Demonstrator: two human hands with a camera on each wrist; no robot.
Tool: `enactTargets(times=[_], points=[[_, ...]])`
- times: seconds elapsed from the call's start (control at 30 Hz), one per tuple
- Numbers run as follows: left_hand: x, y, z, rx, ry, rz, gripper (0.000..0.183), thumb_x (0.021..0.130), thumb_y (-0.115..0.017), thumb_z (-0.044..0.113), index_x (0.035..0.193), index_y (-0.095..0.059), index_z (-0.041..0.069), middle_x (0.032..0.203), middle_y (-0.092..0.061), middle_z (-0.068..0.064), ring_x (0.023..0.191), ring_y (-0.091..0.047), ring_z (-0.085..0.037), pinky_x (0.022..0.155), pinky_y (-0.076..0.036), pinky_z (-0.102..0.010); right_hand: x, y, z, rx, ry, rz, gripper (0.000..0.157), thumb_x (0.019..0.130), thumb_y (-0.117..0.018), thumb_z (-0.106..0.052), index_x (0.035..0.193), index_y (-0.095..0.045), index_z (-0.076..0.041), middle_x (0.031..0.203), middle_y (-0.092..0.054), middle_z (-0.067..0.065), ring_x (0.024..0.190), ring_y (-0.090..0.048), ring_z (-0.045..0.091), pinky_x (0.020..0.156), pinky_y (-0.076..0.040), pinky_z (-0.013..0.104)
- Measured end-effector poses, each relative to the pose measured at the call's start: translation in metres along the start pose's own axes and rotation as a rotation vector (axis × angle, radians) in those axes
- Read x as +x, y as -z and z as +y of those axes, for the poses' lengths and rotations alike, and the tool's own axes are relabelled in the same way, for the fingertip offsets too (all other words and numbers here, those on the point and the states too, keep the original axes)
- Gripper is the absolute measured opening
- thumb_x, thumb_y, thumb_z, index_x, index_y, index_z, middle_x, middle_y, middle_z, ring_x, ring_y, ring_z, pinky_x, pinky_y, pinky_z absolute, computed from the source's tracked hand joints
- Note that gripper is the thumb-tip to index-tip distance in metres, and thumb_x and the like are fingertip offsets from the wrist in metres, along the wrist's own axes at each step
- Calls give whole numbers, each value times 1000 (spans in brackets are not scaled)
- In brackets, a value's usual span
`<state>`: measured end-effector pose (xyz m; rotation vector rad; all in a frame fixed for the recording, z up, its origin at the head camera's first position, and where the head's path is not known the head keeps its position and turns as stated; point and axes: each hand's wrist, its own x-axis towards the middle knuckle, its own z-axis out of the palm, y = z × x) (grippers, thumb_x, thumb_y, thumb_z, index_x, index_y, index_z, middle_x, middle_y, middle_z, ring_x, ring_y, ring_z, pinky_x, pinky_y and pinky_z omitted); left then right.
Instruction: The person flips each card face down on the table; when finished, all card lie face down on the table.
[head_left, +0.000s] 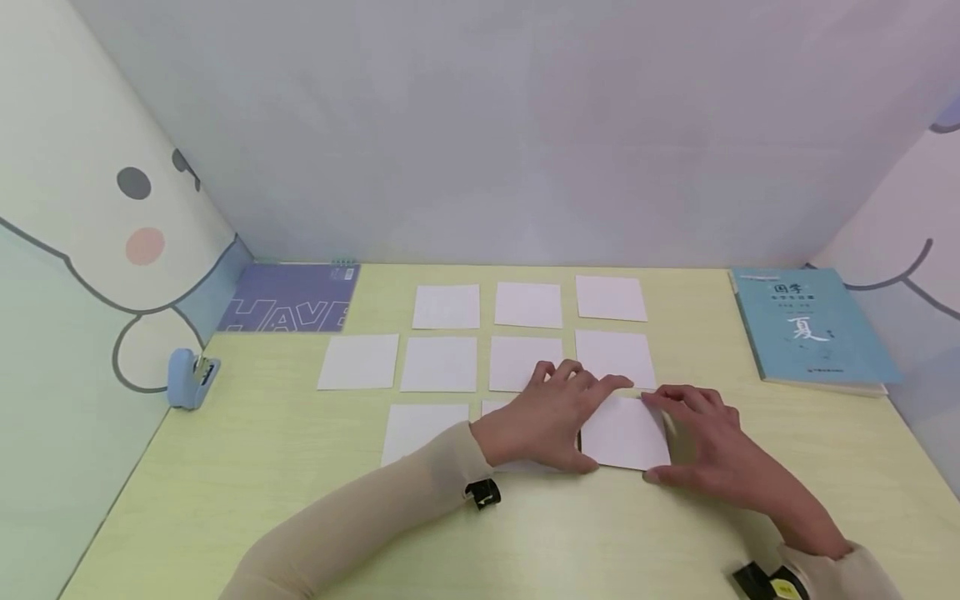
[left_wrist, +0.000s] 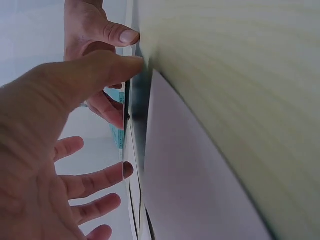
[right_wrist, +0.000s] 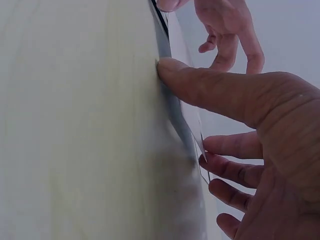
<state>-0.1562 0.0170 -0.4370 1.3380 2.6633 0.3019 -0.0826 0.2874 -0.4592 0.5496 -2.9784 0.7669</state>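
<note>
A white square card [head_left: 624, 433] is at the right end of the front row, held at its edges between both hands. My left hand [head_left: 543, 412] spans its left side, with the thumb at the near corner and the index finger at the far one. On the opposite side my right hand [head_left: 708, 446] grips the card in the same way. The wrist views show the card edge-on, with a shadowed gap under it. Beneath my left hand lies another white card [head_left: 491, 407], mostly covered. One more card [head_left: 425, 429] lies left of it.
Behind are a middle row of white cards [head_left: 438, 364] and a back row [head_left: 446, 307]. A purple notebook [head_left: 288, 296] lies at the back left, a blue stapler [head_left: 191, 379] at the left edge. A blue book [head_left: 813, 329] rests at the back right. Walls border the table [head_left: 585, 542].
</note>
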Motion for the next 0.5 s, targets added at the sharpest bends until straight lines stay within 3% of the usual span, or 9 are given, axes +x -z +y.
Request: enactTargets(times=[0.3, 0.5], points=[[-1, -1, 0, 5, 19, -11, 104, 80, -86, 59, 163, -28, 38, 141, -63, 6, 138, -49, -20, 108, -37, -45, 0, -1, 0, -12, 9, 10, 96, 68, -101, -43, 149, -59, -15, 147, -56, 16, 131, -43, 40, 90, -27, 55], [-15, 9, -19, -32, 37, 13, 109, 80, -82, 70, 167, -26, 38, 163, -45, 1, 152, -39, -24, 115, -37, -52, 14, 4, -5, -14, 49, 60, 100, 72, -100, -38, 156, -51, -13, 156, -50, 17, 137, -42, 43, 95, -29, 59]])
